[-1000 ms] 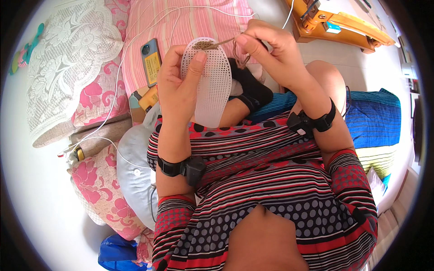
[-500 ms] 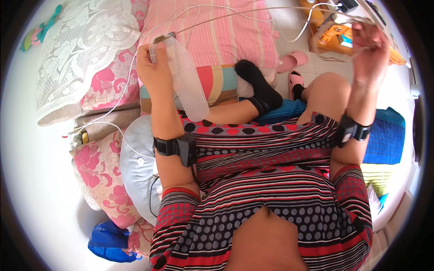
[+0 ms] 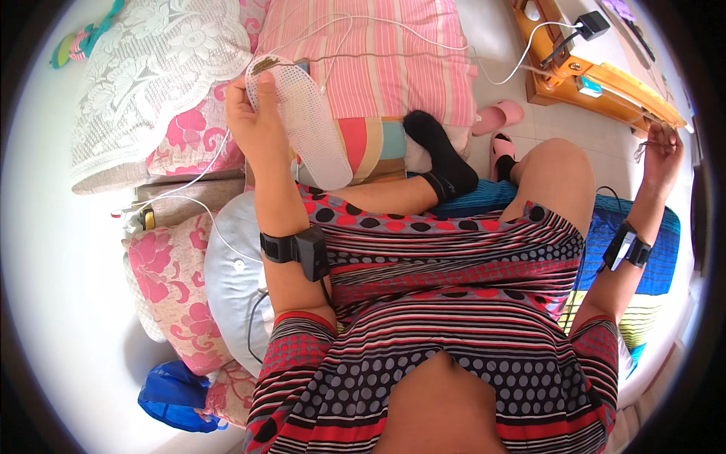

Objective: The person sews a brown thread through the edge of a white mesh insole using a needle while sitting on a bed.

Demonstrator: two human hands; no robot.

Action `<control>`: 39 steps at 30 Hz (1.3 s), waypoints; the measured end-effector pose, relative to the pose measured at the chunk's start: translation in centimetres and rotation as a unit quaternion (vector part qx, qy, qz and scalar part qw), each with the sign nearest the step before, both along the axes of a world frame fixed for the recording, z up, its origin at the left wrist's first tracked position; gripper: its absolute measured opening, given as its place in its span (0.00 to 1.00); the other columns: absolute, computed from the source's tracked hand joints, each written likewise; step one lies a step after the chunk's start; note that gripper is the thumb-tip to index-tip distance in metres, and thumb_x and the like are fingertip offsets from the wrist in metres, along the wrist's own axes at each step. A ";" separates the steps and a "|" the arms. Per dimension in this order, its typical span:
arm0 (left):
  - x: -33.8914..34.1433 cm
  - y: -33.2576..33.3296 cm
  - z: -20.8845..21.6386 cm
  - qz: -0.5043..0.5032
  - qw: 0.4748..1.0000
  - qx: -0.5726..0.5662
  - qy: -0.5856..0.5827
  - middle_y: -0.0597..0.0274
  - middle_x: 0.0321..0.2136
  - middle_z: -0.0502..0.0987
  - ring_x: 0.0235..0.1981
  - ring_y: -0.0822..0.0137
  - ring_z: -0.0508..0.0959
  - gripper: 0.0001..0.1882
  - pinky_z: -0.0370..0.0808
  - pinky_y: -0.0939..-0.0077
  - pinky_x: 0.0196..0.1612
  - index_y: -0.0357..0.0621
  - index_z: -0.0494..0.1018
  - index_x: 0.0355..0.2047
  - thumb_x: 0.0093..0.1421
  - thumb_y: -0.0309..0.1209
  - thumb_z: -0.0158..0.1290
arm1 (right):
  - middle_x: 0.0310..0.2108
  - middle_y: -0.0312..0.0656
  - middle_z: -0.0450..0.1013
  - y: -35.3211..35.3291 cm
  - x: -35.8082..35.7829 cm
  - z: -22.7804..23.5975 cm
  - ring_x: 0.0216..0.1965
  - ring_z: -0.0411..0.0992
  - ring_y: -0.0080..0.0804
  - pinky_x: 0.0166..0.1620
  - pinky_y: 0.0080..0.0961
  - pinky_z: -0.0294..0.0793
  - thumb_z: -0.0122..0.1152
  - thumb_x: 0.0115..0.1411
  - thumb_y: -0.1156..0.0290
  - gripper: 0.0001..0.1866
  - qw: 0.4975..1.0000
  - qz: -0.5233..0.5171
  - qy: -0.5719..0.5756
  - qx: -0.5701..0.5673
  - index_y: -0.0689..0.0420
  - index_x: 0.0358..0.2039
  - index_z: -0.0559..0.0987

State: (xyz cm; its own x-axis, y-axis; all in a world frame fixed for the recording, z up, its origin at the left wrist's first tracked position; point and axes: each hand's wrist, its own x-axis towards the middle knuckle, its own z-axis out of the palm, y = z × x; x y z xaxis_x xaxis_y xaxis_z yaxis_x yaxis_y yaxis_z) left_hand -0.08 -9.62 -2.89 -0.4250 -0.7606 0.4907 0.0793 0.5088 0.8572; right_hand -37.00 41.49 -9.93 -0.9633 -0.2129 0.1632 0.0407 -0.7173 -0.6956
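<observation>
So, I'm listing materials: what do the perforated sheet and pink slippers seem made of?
Perforated sheet: probably plastic mesh, matte, given its regular grid of holes. Pink slippers: perhaps moulded foam or rubber, smooth, given their even colour.

No words, labels, numbers or signs can be read. Any print on the small blue-and-white box (image 3: 590, 86) or the black plug (image 3: 593, 26) is shown too small to be made out.
</observation>
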 end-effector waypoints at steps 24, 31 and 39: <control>-2.2 9.7 0.9 -0.130 0.876 -0.447 -0.127 0.59 0.32 0.71 0.32 0.58 0.73 0.14 0.72 0.69 0.36 0.40 0.73 0.33 0.46 0.29 0.60 | 0.20 0.29 0.65 -27.7 22.8 6.5 0.23 0.60 0.12 0.26 0.14 0.62 0.54 0.59 0.71 0.09 0.912 0.272 0.183 0.246 0.63 0.26 0.74; -2.9 9.0 -0.6 -0.246 0.933 -0.200 -0.169 0.57 0.36 0.70 0.34 0.62 0.71 0.17 0.69 0.74 0.40 0.38 0.72 0.38 0.49 0.31 0.60 | 0.22 0.27 0.64 -27.3 21.6 5.0 0.25 0.58 0.11 0.28 0.12 0.59 0.52 0.61 0.73 0.07 0.877 0.314 0.262 0.251 0.61 0.26 0.73; -3.8 11.6 0.0 -0.315 0.912 0.239 -0.108 0.73 0.24 0.71 0.25 0.83 0.68 0.09 0.65 0.90 0.30 0.39 0.71 0.33 0.62 0.33 0.51 | 0.21 0.26 0.64 -27.3 20.2 3.6 0.25 0.59 0.10 0.27 0.11 0.60 0.50 0.64 0.68 0.10 0.919 0.288 0.166 0.212 0.60 0.37 0.77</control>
